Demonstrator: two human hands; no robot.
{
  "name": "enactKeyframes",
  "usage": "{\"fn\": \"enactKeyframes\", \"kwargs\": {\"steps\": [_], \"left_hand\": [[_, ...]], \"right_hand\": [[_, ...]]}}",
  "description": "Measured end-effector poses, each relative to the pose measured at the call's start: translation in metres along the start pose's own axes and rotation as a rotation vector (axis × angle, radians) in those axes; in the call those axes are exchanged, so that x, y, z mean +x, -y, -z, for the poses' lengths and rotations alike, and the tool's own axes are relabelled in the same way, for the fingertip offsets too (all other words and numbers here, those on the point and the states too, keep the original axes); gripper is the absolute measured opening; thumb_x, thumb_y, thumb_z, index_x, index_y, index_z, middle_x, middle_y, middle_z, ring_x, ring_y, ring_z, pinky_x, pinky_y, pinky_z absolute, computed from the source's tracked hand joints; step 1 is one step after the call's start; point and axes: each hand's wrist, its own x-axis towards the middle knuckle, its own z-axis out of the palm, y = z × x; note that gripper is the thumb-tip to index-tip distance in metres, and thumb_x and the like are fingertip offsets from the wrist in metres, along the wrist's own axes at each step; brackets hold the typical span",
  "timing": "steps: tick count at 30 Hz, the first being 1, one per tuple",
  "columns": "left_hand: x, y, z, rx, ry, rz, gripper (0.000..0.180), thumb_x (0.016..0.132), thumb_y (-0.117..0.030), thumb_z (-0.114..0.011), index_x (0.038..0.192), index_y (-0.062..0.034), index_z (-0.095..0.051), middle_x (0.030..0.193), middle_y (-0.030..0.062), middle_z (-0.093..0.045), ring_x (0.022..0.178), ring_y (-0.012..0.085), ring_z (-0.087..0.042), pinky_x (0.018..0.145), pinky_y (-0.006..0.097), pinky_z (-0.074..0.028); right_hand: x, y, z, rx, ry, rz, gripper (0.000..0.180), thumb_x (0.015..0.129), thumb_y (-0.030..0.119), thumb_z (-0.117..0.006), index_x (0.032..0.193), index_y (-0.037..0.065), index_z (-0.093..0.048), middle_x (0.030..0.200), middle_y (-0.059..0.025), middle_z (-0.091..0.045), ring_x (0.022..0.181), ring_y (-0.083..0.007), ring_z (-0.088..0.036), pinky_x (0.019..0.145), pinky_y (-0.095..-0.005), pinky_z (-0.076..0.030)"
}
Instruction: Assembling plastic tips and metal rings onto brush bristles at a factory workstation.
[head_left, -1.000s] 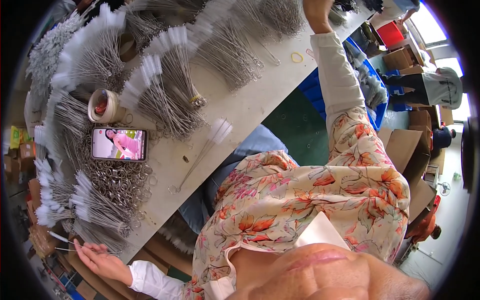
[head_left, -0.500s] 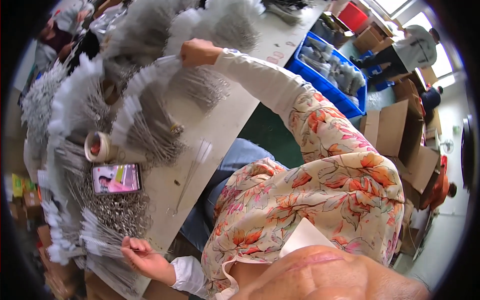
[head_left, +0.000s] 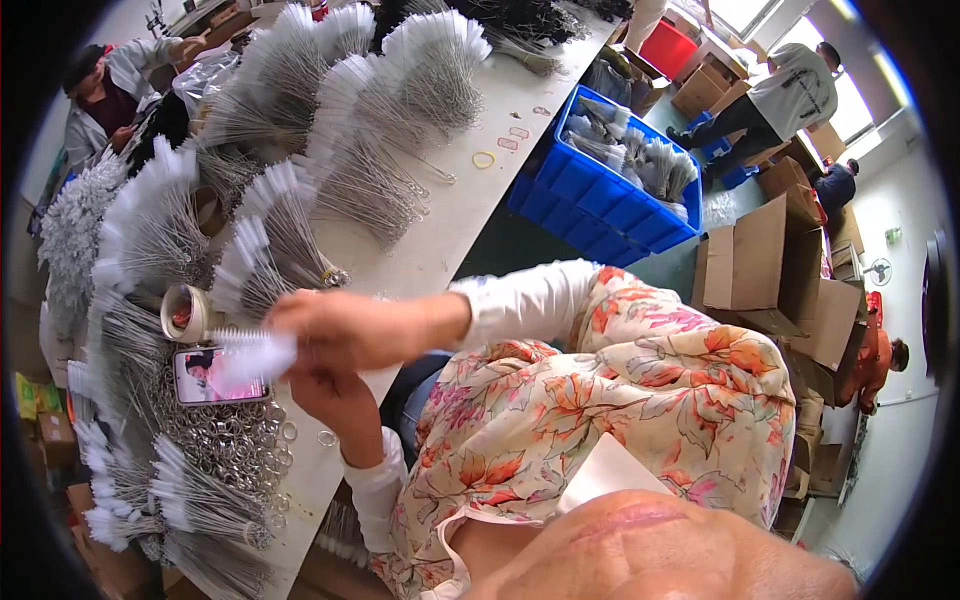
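Note:
My right hand [head_left: 375, 325] and my left hand [head_left: 340, 405] meet over the table's near side, the right one in front and smeared by motion. White-bristled wire brushes [head_left: 262, 362], blurred, stick out leftward from the closed fingers; probably two are held together. My right hand partly hides my left hand's fingers, so which hand grips which brush is unclear. Beneath the bristles lies a phone [head_left: 192, 380] with a lit screen. A heap of metal rings [head_left: 235, 432] is beside it. A bundle of brushes [head_left: 270, 220] fans out just beyond my hands.
More brush piles [head_left: 365, 150] cover the white table [head_left: 440, 215]. A round white container [head_left: 184, 312] stands by the phone. A yellow rubber band [head_left: 484, 159] lies near the edge. A blue crate [head_left: 600, 205] of brushes and cardboard boxes [head_left: 750, 260] stand rightward. Other people work farther off.
My right hand has left the far brush pile and come back to my left hand, which has moved up the picture from the near brushes. The view has shifted slightly.

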Motion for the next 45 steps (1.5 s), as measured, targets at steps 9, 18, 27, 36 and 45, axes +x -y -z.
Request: {"fn": "enactKeyframes", "kwargs": {"steps": [9,18,27,36,45], "left_hand": [[0.003,-0.024,0.011,0.124,-0.054,-0.332,0.014,0.093,-0.004,-0.047,0.099,0.0081,-0.051,0.106,0.0196,-0.051,0.087,0.026,-0.06,0.072,0.032,-0.056],[-0.012,-0.019,-0.023,0.091,0.084,-0.128,0.025,0.073,0.003,-0.07,0.098,-0.0016,-0.067,0.1,0.0138,-0.056,0.085,0.0226,-0.056,0.069,0.028,-0.049],[-0.025,-0.002,-0.022,0.164,0.284,-0.233,0.027,0.081,-0.006,-0.066,0.108,-0.0038,-0.062,0.098,0.0117,-0.055,0.087,0.0243,-0.056,0.071,0.034,-0.047],[-0.042,0.001,-0.022,0.131,0.47,0.042,0.023,0.087,-0.012,-0.061,0.108,-0.0018,-0.06,0.082,0.0101,-0.06,0.07,0.0202,-0.06,0.064,0.031,-0.047],[-0.043,-0.007,-0.002,0.182,0.381,-0.214,0.017,0.08,-0.005,-0.067,0.095,-0.0027,-0.06,0.083,0.0096,-0.061,0.07,0.0239,-0.06,0.06,0.035,-0.049]], "right_hand": [[-0.034,-0.018,0.017,0.581,-0.121,-0.482,0.029,0.091,0.029,-0.057,0.097,0.002,-0.068,0.095,-0.0056,-0.062,0.089,-0.0136,-0.057,0.081,-0.0273,-0.047],[-0.047,0.004,0.026,1.374,-0.397,-0.371,0.02,0.096,0.027,-0.046,0.103,0.008,-0.049,0.08,0.0034,-0.054,0.072,-0.0092,-0.054,0.098,-0.0341,-0.04],[-0.035,0.026,0.121,-0.329,0.052,-0.455,0.025,0.095,0.026,-0.05,0.079,0.007,-0.057,0.07,0.0026,-0.052,0.067,-0.0077,-0.05,0.063,-0.0262,-0.043],[-0.115,-0.039,0.1,-1.442,0.68,-0.351,0.005,0.075,0.009,-0.059,0.071,0.009,-0.062,0.072,-0.0059,-0.061,0.073,-0.0216,-0.062,0.059,-0.0355,-0.045],[-0.089,-0.007,0.064,0.39,0.473,-0.849,0.022,0.091,0.018,-0.055,0.086,-0.002,-0.062,0.065,-0.0005,-0.057,0.059,-0.0075,-0.051,0.055,-0.0244,-0.042]]}}
